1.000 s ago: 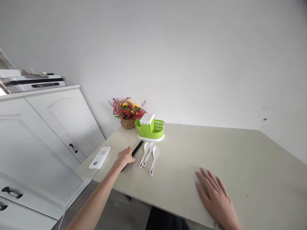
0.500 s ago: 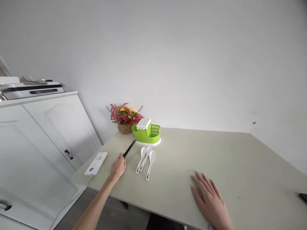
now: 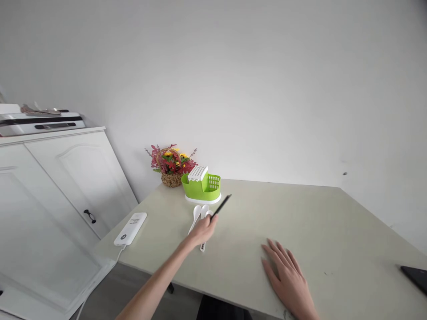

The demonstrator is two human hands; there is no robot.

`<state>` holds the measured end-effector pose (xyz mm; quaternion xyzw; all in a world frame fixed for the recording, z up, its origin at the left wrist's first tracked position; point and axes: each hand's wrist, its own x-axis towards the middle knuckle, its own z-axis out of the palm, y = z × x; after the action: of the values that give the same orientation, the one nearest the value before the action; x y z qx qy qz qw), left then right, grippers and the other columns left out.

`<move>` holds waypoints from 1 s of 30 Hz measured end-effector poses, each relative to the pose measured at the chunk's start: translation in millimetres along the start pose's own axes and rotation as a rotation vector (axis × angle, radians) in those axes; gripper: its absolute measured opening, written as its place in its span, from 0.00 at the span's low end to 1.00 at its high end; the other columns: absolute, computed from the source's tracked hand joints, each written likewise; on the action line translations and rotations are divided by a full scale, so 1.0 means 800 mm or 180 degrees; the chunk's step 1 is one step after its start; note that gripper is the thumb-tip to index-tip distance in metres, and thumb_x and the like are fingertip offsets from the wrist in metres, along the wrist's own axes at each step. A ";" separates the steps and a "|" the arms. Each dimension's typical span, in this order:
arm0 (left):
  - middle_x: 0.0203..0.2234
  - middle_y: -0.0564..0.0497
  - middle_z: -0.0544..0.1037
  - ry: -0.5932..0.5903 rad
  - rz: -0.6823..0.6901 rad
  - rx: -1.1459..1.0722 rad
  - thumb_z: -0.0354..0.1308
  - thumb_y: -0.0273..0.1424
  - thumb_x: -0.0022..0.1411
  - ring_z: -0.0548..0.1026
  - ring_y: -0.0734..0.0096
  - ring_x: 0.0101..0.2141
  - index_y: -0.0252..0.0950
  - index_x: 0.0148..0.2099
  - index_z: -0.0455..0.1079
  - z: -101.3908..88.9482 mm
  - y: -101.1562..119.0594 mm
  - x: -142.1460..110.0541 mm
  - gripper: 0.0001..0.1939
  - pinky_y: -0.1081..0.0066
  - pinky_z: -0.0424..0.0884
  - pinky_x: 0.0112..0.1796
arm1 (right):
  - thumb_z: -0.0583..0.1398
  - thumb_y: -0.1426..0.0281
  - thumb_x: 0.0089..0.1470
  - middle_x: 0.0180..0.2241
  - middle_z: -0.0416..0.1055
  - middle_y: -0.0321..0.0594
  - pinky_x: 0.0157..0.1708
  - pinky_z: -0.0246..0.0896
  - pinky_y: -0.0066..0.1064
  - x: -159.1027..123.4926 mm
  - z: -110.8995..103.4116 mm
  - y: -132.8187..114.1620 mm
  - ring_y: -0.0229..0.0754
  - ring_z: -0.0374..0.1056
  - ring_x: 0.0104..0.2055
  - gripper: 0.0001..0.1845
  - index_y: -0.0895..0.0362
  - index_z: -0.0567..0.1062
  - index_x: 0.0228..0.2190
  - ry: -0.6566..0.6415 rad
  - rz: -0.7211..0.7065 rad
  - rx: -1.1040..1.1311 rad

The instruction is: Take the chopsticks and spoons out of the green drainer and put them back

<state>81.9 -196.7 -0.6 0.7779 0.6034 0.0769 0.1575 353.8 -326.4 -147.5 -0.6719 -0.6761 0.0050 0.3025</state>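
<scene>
My left hand (image 3: 204, 230) is closed round black chopsticks (image 3: 221, 206), whose far ends point away and to the right. It passes over three white spoons (image 3: 196, 212) on the table, hiding parts of them. Just behind the spoons stands a green cutlery holder (image 3: 200, 192) with a white slotted top and a white base. My right hand (image 3: 286, 275) lies flat on the table, fingers spread, with nothing in it.
A wicker basket of artificial flowers (image 3: 171, 179) stands behind the holder, against the wall. On the table's left edge lies a white power bank (image 3: 130, 229) with a cable. White cabinets (image 3: 80, 178) stand at left; a black object (image 3: 415, 278) lies at far right.
My left hand has swung right with the chopsticks, from left of the spoons to over them. My right hand stays flat on the table. The view has shifted slightly.
</scene>
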 end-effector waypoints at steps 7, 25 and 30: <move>0.40 0.33 0.79 -0.0026 0.0432 0.0794 0.44 0.32 0.76 0.82 0.50 0.41 0.29 0.54 0.69 0.077 0.077 -0.013 0.17 0.60 0.74 0.41 | 0.50 0.55 0.69 0.69 0.62 0.37 0.71 0.51 0.53 0.002 -0.002 -0.002 0.51 0.54 0.72 0.28 0.50 0.71 0.63 0.0067 -0.0034 0.0000; 0.43 0.31 0.77 0.0317 0.0924 0.1689 0.60 0.19 0.57 0.77 0.50 0.41 0.28 0.59 0.72 0.145 0.133 -0.003 0.26 0.65 0.75 0.34 | 0.49 0.55 0.70 0.69 0.62 0.39 0.71 0.50 0.51 0.004 -0.011 -0.006 0.50 0.54 0.72 0.28 0.52 0.71 0.63 0.0065 -0.0027 0.0134; 0.41 0.33 0.76 0.0410 0.0903 0.1715 0.57 0.19 0.59 0.77 0.53 0.39 0.29 0.59 0.71 0.141 0.131 -0.013 0.25 0.63 0.74 0.36 | 0.50 0.55 0.70 0.68 0.63 0.39 0.71 0.49 0.51 0.004 -0.013 -0.005 0.50 0.54 0.72 0.27 0.51 0.71 0.63 0.0078 -0.0038 0.0166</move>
<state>209.5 -246.9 -70.1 0.8617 0.4962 -0.0154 -0.1052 354.3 -327.7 -136.2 -0.6597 -0.6759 0.0126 0.3282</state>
